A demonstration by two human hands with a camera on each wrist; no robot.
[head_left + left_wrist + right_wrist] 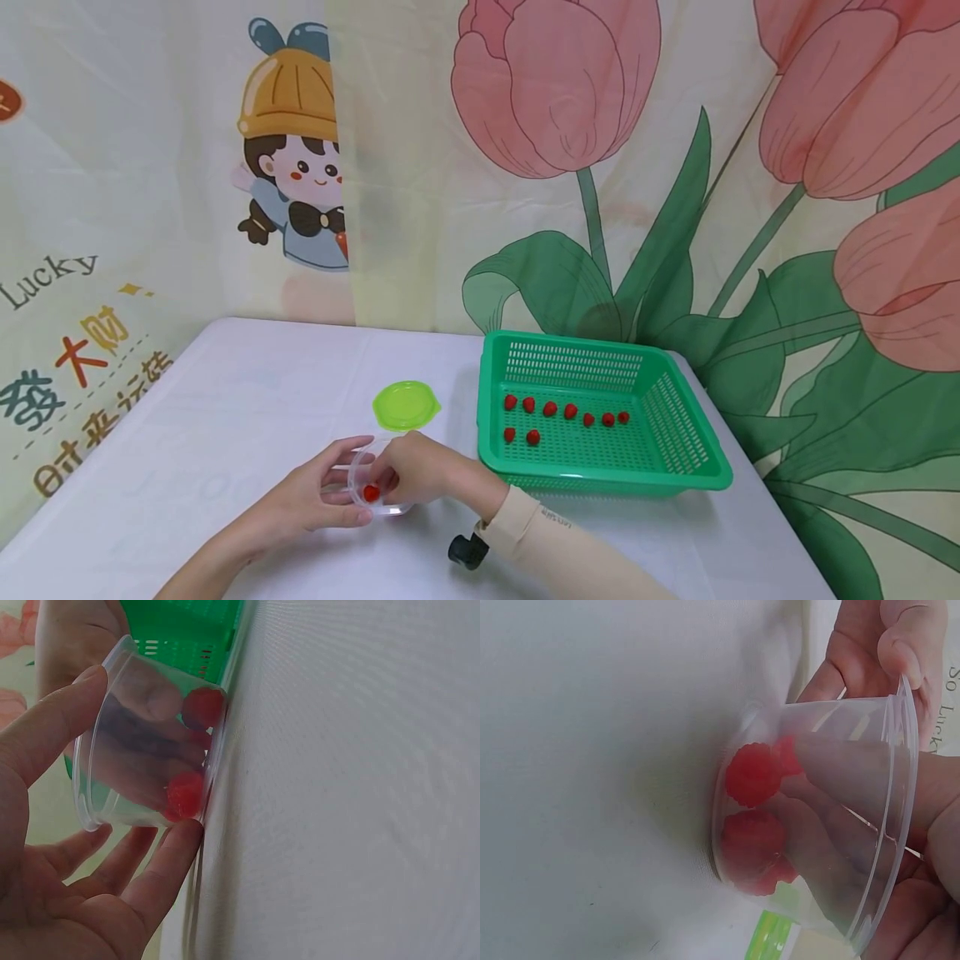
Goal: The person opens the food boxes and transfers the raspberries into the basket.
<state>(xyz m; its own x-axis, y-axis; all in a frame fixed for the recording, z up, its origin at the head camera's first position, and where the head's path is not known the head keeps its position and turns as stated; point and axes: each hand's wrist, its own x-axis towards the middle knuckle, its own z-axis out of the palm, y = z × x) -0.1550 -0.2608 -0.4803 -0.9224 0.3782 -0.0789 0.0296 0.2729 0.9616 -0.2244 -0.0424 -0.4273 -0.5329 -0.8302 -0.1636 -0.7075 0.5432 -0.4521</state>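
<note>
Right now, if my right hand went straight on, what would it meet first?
Likely the red berries in the clear cup; whether the right hand touches one now is unclear.

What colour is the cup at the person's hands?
The plastic cup is clear and colourless; it shows best in the right wrist view.

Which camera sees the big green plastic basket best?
The head view, because nearly the whole green rectangular plastic basket shows. The left wrist view catches only a cut-off part; the right wrist view shows none.

Head view looks forward-down from above; wrist views (both close), from opposite sides, share the clear cup [817, 814].
</note>
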